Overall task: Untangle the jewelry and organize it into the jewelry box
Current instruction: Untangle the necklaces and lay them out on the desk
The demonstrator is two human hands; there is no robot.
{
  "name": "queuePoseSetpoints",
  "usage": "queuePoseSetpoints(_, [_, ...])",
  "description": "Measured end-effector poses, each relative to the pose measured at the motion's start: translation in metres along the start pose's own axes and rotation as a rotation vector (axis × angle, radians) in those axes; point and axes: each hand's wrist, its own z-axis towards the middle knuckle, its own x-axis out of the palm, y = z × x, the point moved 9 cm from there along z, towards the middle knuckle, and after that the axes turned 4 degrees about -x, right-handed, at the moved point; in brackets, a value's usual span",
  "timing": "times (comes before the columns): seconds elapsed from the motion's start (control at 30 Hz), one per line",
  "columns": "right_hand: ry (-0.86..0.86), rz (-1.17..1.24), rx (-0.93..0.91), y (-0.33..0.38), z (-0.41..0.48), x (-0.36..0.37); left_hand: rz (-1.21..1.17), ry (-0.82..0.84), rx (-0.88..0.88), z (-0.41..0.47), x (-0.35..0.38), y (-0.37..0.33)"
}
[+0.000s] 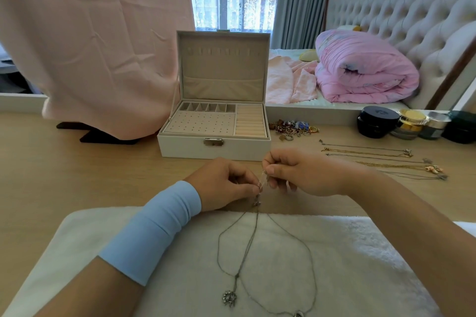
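Wooden desk [77,170]: jars [401,123] beside laid-out necklaces [373,157]

Bare table [77,177] left of hands; jewelry box [213,147] blocks just ahead

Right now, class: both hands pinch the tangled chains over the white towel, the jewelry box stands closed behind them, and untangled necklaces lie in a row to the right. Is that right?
One detail is wrong. The head view shows the jewelry box open, lid upright, trays empty. The rest holds: the left hand and right hand pinch the tangled chains over the white towel, and untangled necklaces lie in a row to the right.
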Motion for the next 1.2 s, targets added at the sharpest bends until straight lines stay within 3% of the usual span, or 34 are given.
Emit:
queuePoseSetpoints(0.17, [-0.105, 0.19, 0.026, -0.007, 0.002, -0.006, -0.059, -0.089, -0.011, 0.001, -0.009, -0.001])
queuePoseSetpoints(0.37, [-0.094, 0.467, 0.039, -0.009, 0.005, 0.002, -0.24, -0.112, -0.091, 0.001, -0.014, 0.003])
queuePoseSetpoints(0.53, [-0.112, 0.414, 0.05, -0.011, 0.005, -0.001, -0.501, -0.044, -0.263, 0.008, -0.005, 0.01])
queuePoseSetpoints(0.7, [-0.112, 0.396, 0.031, -0.011, 0.003, -0.006, -0.751, -0.078, -0.222, 0.009, -0.009, 0.012])
queuePoseSetpoints(0.9, [-0.221, 0.037, 0.045, -0.013, 0.002, -0.022, -0.985, -0.061, -0.18, 0.008, -0.011, 0.011])
queuePoseSetpoints(1.03, [-0.343, 0.024, 0.077, -0.023, 0.002, -0.034, -0.915, -0.026, -0.165, 0.007, -0.014, 0.008])
queuePoseSetpoints(1.2, [-0.433, 0.391, 0.034, -0.017, -0.001, -0.035, -0.695, -0.096, -0.071, 0.003, -0.029, 0.001])
